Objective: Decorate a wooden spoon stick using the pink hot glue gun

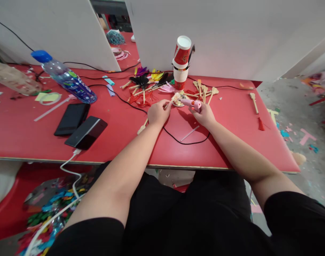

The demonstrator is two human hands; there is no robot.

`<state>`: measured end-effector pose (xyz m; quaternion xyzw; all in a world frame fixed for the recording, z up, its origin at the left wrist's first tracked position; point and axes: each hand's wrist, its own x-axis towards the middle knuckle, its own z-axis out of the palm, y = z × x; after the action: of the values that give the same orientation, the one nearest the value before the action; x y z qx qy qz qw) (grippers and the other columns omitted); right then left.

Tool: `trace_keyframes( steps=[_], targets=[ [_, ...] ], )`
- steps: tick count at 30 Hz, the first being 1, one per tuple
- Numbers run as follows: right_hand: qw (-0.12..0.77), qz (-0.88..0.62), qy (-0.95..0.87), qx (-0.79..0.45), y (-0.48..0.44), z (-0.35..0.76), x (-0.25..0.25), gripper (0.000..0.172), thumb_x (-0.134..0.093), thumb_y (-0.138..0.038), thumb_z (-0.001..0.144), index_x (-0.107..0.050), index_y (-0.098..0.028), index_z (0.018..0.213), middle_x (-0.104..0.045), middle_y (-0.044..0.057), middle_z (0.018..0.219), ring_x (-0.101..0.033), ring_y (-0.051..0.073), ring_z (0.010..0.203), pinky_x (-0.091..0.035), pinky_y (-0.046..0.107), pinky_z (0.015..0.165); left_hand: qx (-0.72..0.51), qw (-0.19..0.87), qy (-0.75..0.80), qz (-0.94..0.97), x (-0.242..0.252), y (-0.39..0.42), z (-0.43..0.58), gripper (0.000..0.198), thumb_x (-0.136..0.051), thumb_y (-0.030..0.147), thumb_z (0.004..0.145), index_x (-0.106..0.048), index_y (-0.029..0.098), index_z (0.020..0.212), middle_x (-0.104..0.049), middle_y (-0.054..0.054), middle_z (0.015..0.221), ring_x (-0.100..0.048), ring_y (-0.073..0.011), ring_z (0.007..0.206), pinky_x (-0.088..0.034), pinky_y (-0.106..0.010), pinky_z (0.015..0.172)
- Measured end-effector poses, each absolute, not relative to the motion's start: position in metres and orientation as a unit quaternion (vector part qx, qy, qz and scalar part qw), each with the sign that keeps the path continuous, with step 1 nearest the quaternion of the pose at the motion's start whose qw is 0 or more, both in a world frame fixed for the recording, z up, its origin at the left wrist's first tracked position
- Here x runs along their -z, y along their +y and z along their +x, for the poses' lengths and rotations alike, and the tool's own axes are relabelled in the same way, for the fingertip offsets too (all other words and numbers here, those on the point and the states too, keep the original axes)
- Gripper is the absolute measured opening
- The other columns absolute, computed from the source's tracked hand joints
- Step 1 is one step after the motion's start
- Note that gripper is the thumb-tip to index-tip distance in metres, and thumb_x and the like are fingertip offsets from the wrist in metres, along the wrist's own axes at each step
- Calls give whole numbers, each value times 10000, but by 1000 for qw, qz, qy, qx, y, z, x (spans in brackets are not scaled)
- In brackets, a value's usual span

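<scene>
Right hand (205, 113) grip clenched round the glue gun (190, 103), nozzle at the head of a stick (142, 127) mid-table (231, 142). Left hand (158, 113) grip pinches that stick, tail poking out toward me. Feathered sticks (145, 83) piled behind look done. Bare sticks (205, 91) by the cups (181, 62) look still to do. Partway through, I'd judge.

Your left hand (158, 113) is closing over the middle of the wooden stick (142, 127), hiding it. Your right hand (205, 113) is wrapping the pink glue gun (191, 103), covering its grip. The small piece (177, 99) at the nozzle is reading too small to identify. The clear bag (7, 80) is running off the left edge.
</scene>
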<state>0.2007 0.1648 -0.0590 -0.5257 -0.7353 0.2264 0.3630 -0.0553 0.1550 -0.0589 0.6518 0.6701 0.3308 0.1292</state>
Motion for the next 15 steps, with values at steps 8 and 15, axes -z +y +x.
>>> trace_keyframes(
  steps=[8,15],
  targets=[
    [279,-554,-765,-172,164,194,55,435,-698,-491,999,-830,-193,1288,-867,133,1042,-752,313,889,-525,389,788,-331,138,660,660,61,157,-56,383,-654,508,1120,-911,265,1267,-921,-119,1216,-829,-303,1111,-544,-368,903],
    [239,-584,-763,-139,168,185,52,488,-664,-499,1055,-808,-200,1413,-887,190,1205,-797,395,1043,-583,444,874,-335,129,659,661,62,158,-55,408,-647,530,1121,-910,260,1275,-922,-130,1222,-818,-316,1116,-547,-373,899]
  ],
)
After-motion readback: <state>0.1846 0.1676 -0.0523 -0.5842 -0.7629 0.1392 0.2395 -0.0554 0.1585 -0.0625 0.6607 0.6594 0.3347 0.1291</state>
